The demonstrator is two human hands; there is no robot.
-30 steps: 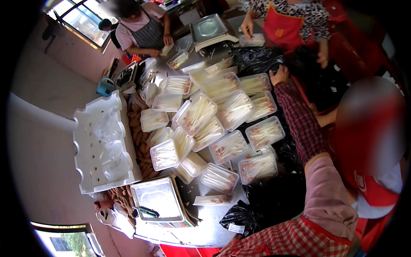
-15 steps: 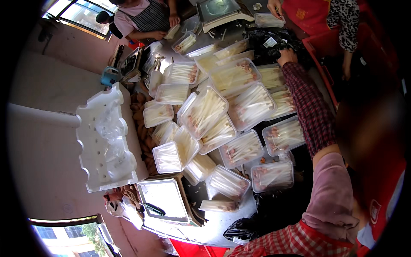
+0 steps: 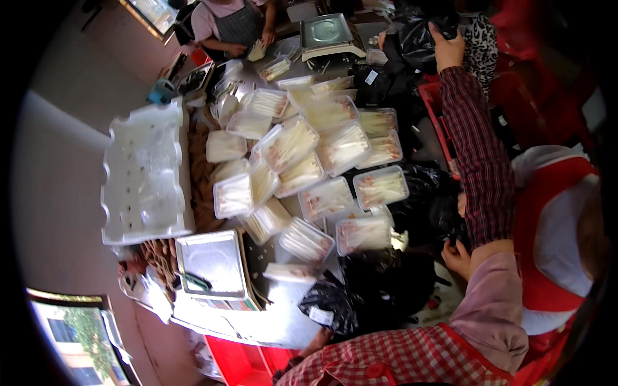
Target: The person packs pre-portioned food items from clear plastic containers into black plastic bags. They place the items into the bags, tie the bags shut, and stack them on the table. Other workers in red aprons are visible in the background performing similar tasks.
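My right hand (image 3: pixel 449 50) is at the top right, at the end of a dark plaid sleeve. Its thumb and fingers are closed on a black plastic bag (image 3: pixel 412 37), lifted near a co-worker's fingers. My left hand (image 3: pixel 317 339), low in the picture, grips the lower edge of another black plastic bag (image 3: pixel 328 299) with a white label; its fingers are partly hidden. Between my hands, clear plastic boxes (image 3: pixel 325 198) packed with long white stalks with reddish-brown ends lie heaped on the metal table.
A white foam crate (image 3: pixel 145 222) stands left, beside a scale (image 3: pixel 212 265) with a green-handled tool on it. Another scale (image 3: pixel 329 35) is at the back. Red crates (image 3: pixel 438 119) stand right. A co-worker's hand (image 3: pixel 456 258) is beside my right forearm; another co-worker stands far left.
The view has shifted, so the table sits further left. My right hand has raised a black bag from the table. My left hand has come into view at the lower black bag.
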